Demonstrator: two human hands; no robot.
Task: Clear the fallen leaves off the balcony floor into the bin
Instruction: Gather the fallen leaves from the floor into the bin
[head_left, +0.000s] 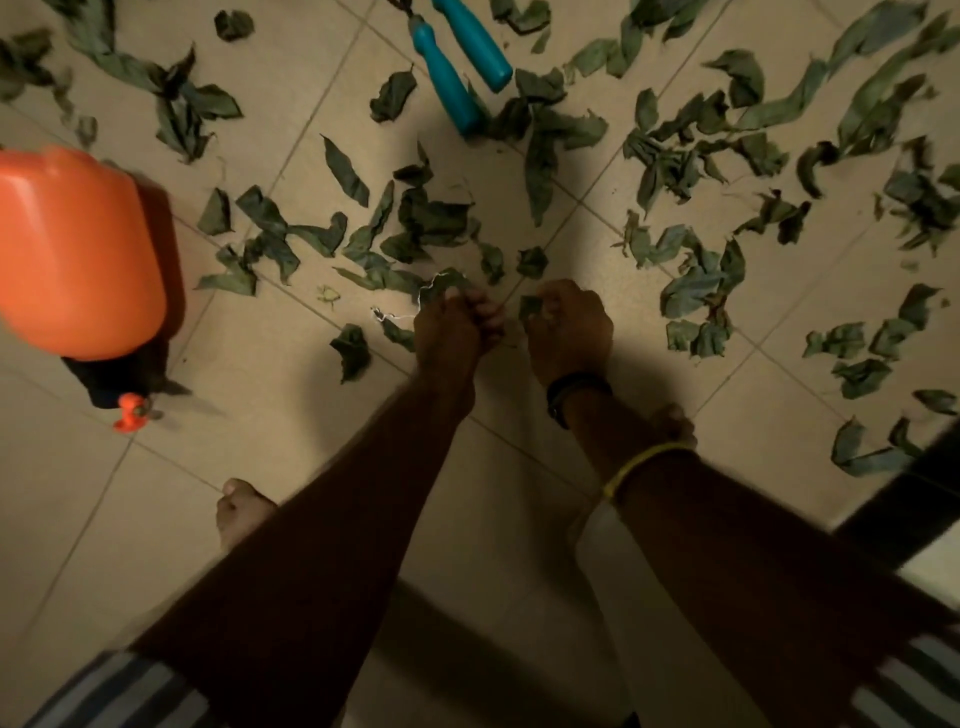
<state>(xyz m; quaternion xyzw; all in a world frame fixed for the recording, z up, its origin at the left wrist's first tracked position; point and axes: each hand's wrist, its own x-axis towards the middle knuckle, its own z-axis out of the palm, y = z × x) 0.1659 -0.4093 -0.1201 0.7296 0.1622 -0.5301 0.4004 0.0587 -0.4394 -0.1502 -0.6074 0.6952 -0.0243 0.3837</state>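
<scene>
Several dark green fallen leaves (415, 228) lie scattered over the beige tiled floor (311, 389), thickest at the centre and right. My left hand (457, 327) is down at the floor, its fingers curled round a leaf (447, 283) near a bit of white string. Just to its right, my right hand (569, 327), with a black band on the wrist, grips another small leaf (530, 307). No bin is plainly visible.
An orange plastic sprayer jug (72, 254) with a black base and orange nozzle stands at the left. Two teal tool handles (457, 67) lie at the top centre among leaves. My bare feet (241, 506) stand on the tiles. A dark door edge (904, 499) runs along the right.
</scene>
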